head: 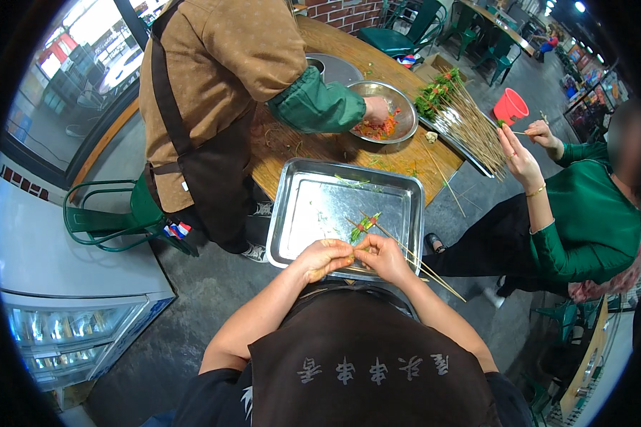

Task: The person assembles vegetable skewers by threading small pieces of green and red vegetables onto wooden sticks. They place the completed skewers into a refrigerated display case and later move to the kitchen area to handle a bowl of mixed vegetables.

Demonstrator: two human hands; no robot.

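Observation:
My left hand and my right hand meet over the near side of a rectangular stainless steel tray. Their fingertips pinch a small greenish bit of food, mostly hidden by the fingers. A thin wooden stick end shows beneath my right wrist; whether my fingers hold that stick is hard to tell. Beyond my right hand, a skewered bundle of green stems with red pieces lies in the tray. Long bamboo sticks slant past my right hand and over the tray's right rim.
At the wooden table, a co-worker's hand reaches into a steel bowl of chopped red food. Many finished skewers lie on another tray. To the right, a person in green holds a skewer. A red bucket stands behind.

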